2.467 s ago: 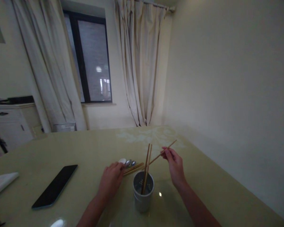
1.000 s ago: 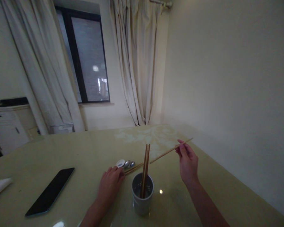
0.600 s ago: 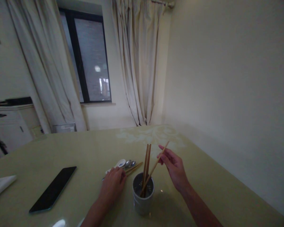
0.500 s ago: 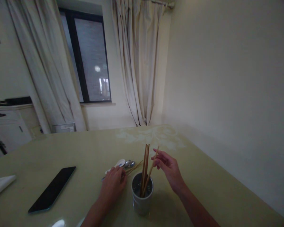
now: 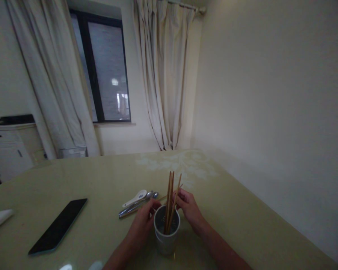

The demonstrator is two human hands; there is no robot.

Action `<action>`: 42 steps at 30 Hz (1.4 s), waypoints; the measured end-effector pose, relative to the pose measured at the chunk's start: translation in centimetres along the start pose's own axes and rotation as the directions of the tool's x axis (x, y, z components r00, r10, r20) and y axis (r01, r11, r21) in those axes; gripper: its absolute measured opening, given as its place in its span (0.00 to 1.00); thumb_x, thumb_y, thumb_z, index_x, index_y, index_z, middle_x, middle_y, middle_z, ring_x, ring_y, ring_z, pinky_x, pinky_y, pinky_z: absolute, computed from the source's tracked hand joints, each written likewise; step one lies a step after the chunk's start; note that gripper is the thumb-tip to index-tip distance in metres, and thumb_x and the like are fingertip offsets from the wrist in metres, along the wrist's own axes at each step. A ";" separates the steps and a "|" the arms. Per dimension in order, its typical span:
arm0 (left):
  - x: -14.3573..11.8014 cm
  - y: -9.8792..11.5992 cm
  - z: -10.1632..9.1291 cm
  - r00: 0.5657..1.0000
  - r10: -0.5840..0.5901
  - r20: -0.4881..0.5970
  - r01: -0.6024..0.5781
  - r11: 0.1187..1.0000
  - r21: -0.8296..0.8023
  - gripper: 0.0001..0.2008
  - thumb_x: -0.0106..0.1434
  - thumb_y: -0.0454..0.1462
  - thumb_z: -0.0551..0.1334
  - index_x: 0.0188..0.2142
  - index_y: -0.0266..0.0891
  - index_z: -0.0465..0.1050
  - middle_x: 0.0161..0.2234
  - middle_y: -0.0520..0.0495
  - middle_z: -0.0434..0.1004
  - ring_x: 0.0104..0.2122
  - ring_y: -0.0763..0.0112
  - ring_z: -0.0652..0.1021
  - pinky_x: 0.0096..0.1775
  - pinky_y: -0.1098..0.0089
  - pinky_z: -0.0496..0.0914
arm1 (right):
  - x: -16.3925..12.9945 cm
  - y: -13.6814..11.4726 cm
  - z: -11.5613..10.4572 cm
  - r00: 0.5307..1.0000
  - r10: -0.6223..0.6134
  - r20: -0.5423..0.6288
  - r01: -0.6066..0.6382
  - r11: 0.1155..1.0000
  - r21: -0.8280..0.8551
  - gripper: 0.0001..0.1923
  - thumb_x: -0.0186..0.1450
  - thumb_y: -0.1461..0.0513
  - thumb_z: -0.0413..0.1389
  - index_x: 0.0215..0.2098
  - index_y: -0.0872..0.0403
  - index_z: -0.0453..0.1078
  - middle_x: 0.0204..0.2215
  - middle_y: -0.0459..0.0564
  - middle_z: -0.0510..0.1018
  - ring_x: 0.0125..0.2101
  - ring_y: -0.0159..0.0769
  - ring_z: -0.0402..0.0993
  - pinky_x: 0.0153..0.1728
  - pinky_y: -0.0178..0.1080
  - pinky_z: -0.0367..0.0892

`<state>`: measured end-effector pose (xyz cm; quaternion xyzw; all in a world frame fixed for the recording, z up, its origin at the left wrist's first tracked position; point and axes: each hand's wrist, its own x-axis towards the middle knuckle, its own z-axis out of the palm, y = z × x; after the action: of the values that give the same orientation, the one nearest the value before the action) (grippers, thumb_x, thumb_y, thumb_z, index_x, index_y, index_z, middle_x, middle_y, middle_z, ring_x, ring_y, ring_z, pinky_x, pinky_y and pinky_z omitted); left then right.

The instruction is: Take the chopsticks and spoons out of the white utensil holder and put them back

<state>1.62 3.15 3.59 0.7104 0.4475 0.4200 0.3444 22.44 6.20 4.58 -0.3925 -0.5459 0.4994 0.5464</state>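
Note:
A grey-white cup (image 5: 167,242) with holes in its inner base stands before me, several wooden chopsticks (image 5: 169,198) leaning upright in it. My left hand (image 5: 145,218) is beside the cup's left rim, its fingers curled on a light wooden chopstick (image 5: 162,197) that slants up to the right behind the upright ones. At the right of the cup, my right hand (image 5: 189,205) pinches the far end of this chopstick; its fingertips are partly hidden. Left of the cup lie a white spoon (image 5: 135,198) with a blue mark and metal spoons (image 5: 133,208).
A black phone-like tablet (image 5: 59,227) lies on the left of the pale green table (image 5: 101,180). A folded white item (image 5: 0,219) is at the far left edge. Behind the table are curtains (image 5: 169,75) and a window; a wall (image 5: 270,112) borders the right side.
My right hand has let go of a chopstick standing in the cup and moved left and down. My left hand has shifted right toward the cup, raising a chopstick from beside the spoons.

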 end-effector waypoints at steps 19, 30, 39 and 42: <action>0.5 -0.9 -4.0 0.974 -0.223 -0.044 0.184 0.658 0.730 0.09 0.72 0.36 0.57 0.42 0.42 0.77 0.47 0.44 0.82 0.50 0.60 0.79 0.51 0.66 0.69 | 0.1 -5.4 -6.0 0.831 -0.255 -0.495 0.394 0.897 0.201 0.19 0.56 0.49 0.75 0.39 0.51 0.85 0.31 0.48 0.83 0.26 0.31 0.74 0.27 0.34 0.75; 0.4 -1.0 -1.5 0.987 -0.151 -0.062 0.163 0.886 0.435 0.10 0.74 0.40 0.52 0.43 0.43 0.71 0.42 0.44 0.84 0.43 0.60 0.82 0.44 0.64 0.71 | -1.7 -4.5 -1.6 0.974 -0.206 -0.096 0.203 0.978 -0.044 0.22 0.60 0.43 0.70 0.29 0.54 0.79 0.19 0.45 0.76 0.16 0.30 0.70 0.18 0.34 0.66; -0.1 0.4 0.1 1.000 -0.024 0.002 0.024 1.000 0.011 0.18 0.73 0.52 0.55 0.45 0.43 0.74 0.43 0.42 0.85 0.39 0.60 0.82 0.41 0.65 0.75 | -0.7 -1.1 -0.1 0.998 -0.032 -0.048 0.029 0.997 -0.073 0.29 0.59 0.36 0.66 0.31 0.53 0.74 0.23 0.45 0.77 0.20 0.32 0.69 0.21 0.33 0.61; 0.0 0.5 0.1 1.000 -0.004 0.023 0.004 1.000 0.007 0.17 0.73 0.50 0.56 0.46 0.42 0.76 0.44 0.42 0.85 0.40 0.60 0.82 0.43 0.64 0.76 | -0.5 -1.3 0.1 0.998 -0.046 -0.047 0.045 0.998 -0.034 0.28 0.59 0.38 0.68 0.31 0.54 0.76 0.25 0.47 0.78 0.24 0.35 0.73 0.25 0.35 0.65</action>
<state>1.84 3.01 3.98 0.7154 0.4465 0.4096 0.3479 22.52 5.44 5.73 -0.4008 -0.5494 0.4683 0.5641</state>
